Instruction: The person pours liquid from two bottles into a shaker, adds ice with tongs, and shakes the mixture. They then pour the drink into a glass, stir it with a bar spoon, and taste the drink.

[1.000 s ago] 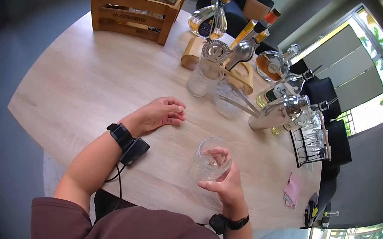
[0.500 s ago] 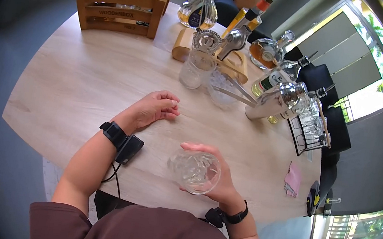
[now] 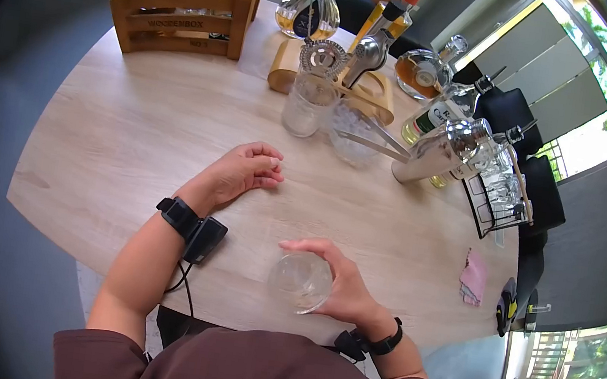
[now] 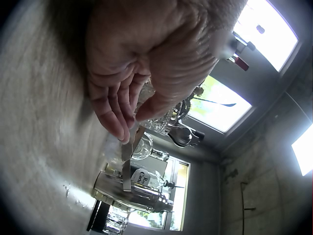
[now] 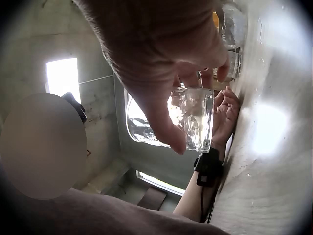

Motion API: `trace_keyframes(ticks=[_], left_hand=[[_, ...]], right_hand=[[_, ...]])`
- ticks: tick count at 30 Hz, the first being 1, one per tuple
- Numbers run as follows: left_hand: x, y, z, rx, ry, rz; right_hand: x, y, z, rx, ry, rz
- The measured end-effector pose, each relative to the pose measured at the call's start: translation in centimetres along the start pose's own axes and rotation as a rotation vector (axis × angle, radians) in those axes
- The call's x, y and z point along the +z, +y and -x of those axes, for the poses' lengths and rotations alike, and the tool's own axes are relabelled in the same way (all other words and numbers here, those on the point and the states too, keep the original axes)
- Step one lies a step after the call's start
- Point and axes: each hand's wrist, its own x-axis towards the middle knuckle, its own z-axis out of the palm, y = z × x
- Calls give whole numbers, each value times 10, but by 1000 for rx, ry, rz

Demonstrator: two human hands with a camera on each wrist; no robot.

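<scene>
My right hand holds a clear glass tumbler close over the table near my body, thumb on one side and fingers on the other. In the right wrist view the tumbler stands nearly upright, its thick base towards the tabletop. My left hand rests on its side on the table with loosely bent fingers and nothing in them. Beyond it is a mixing glass with a strainer on top. Tongs lie across a bowl of ice beside that.
A metal shaker and several liquor bottles, one amber, stand at the back right. A wooden crate with bottles is at the back left. A glass rack and a pink cloth lie to the right.
The right hand has brought the tumbler left and closer to the body, tipping it first towards me and then nearly upright. The left hand stays on the table.
</scene>
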Motion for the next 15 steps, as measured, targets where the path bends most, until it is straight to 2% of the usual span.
trace_keyframes(ticks=[3,6,7,9,10,12,13,15], left_hand=[[3,-3,0,-11,-4,-1],[3,1,3,-10,3,-6],[4,1,2,-19,5,2],[5,1,2,-22,10,-6],[5,0,1,-21,17,-18],[1,-2,0,-21,-1,-8],[0,-1,0,-11,-17,-2],[0,1,0,-7,-7,-9]], right_hand=[[3,-8,-4,-64,57,-79],[1,3,-4,-38,120,-90],[0,1,-5,-40,118,-88],[1,-7,-3,-51,-18,-63],[1,-7,-3,-43,-16,-64],[1,-8,-6,-42,134,-181],[0,-8,-4,-44,134,-182],[-6,-4,-2,-6,30,28]])
